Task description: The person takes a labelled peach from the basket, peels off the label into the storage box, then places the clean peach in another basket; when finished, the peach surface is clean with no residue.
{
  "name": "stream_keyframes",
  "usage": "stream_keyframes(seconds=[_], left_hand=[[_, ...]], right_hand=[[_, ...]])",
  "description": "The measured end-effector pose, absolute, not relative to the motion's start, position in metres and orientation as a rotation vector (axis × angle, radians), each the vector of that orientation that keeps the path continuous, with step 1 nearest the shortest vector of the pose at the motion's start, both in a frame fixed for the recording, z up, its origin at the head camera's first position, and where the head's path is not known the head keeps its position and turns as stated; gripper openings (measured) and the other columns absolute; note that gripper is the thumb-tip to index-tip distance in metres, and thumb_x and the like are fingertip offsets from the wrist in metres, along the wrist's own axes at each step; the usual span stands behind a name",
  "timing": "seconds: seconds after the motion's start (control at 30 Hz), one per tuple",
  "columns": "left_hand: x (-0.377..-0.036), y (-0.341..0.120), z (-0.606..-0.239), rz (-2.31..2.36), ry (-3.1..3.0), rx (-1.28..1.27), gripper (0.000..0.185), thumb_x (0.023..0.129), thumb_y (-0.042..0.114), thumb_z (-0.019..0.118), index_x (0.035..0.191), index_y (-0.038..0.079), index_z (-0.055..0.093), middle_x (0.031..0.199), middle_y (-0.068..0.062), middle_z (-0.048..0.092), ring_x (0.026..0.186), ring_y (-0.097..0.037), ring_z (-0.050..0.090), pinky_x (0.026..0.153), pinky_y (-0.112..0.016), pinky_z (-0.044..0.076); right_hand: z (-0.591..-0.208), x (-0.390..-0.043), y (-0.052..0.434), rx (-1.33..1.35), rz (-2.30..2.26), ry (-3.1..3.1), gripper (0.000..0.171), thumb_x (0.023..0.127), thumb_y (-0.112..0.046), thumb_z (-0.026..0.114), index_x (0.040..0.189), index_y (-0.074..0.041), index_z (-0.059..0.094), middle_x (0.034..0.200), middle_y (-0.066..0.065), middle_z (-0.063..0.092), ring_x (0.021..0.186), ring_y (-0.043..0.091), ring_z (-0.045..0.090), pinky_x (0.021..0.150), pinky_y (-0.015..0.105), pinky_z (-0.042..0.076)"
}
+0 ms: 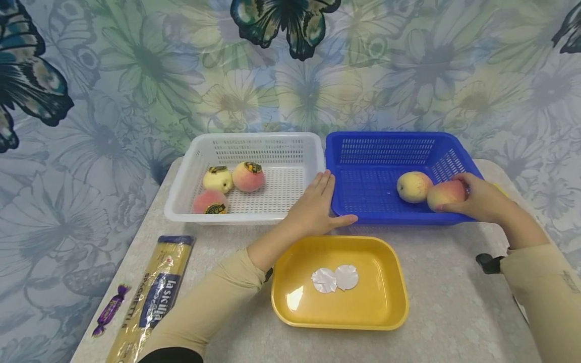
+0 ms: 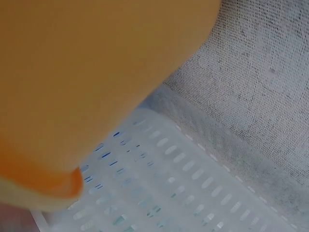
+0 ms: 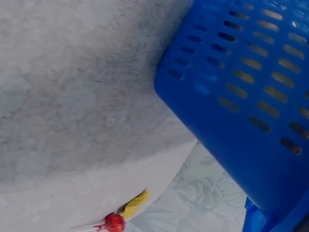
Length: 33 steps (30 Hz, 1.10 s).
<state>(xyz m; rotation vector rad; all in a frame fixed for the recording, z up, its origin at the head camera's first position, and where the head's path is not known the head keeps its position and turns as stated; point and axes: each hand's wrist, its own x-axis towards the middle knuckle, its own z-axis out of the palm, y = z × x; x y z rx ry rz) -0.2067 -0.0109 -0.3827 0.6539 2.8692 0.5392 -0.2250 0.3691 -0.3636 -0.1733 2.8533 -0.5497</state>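
Yellow "la sicilia" spaghetti packet (image 1: 152, 297) on table (image 1: 454, 312)

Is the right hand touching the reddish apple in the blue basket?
Touching. The head view shows the right hand with fingers curled round the reddish apple.

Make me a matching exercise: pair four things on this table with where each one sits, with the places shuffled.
Things:
1. spaghetti packet
2. two paper discs
3. three peaches with stickers
4. peach in the right hand

Places:
A. in the blue basket
B. in the white basket
C. near the table's left edge
D. in the yellow tray

Pairs: 1-C, 2-D, 3-B, 4-A
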Motion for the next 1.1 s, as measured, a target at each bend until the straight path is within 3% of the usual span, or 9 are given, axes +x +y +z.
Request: stream_keyframes(seconds=[0.2,0.37,0.5,0.77,0.97,1.1], left_hand=[[-0.205,-0.012,-0.382,0.539,2.881,0.658,0.113,0.085,0.074,0.054,0.159,0.003,0.006,0.168,-0.012,0.001,0.156,-0.025,-0.001,0.127,-0.039,0.008],[-0.204,-0.011,-0.382,0.560,2.876,0.666,0.113,0.085,0.075,0.054,0.159,0.004,0.006,0.168,-0.010,0.001,0.156,-0.024,-0.001,0.127,-0.038,0.008],[-0.204,-0.011,-0.381,0.571,2.877,0.658,0.112,0.085,0.074,0.055,0.159,0.005,0.006,0.168,-0.010,0.002,0.156,-0.023,0.000,0.127,-0.038,0.008],[-0.202,-0.013,-0.378,0.563,2.889,0.664,0.111,0.085,0.072,0.059,0.159,0.003,0.012,0.168,-0.012,0.007,0.156,-0.025,0.003,0.127,-0.040,0.012],[-0.199,-0.021,-0.371,0.601,2.904,0.674,0.106,0.086,0.065,0.064,0.158,0.002,0.017,0.167,-0.011,0.011,0.156,-0.025,0.006,0.126,-0.038,0.012],[-0.193,-0.040,-0.367,0.699,2.933,0.672,0.106,0.085,0.062,0.067,0.158,0.004,0.018,0.167,-0.010,0.013,0.156,-0.025,0.007,0.126,-0.039,0.011]], right_hand=[[-0.364,-0.234,0.365,-0.200,-0.455,2.812,0.102,0.078,-0.060,0.076,0.134,0.017,0.040,0.122,0.038,0.055,0.107,0.049,0.054,0.091,0.064,0.044],[-0.365,-0.239,0.367,-0.178,-0.430,2.752,0.109,0.078,-0.062,0.074,0.140,0.018,0.035,0.136,0.044,0.041,0.124,0.059,0.039,0.103,0.073,0.032],[-0.365,-0.239,0.368,-0.165,-0.452,2.736,0.115,0.078,-0.064,0.073,0.144,0.020,0.028,0.141,0.046,0.034,0.128,0.061,0.033,0.105,0.074,0.029],[-0.358,-0.232,0.363,-0.234,-0.590,2.796,0.103,0.085,-0.046,0.076,0.147,0.018,0.025,0.145,0.044,0.033,0.132,0.059,0.034,0.106,0.072,0.030],[-0.349,-0.228,0.351,-0.250,-0.722,2.848,0.094,0.090,-0.046,0.070,0.150,0.012,0.027,0.152,0.037,0.031,0.139,0.058,0.027,0.109,0.070,0.026],[-0.344,-0.221,0.338,-0.266,-0.870,2.866,0.085,0.092,-0.043,0.068,0.150,0.007,0.031,0.153,0.032,0.034,0.137,0.054,0.033,0.107,0.069,0.031]])
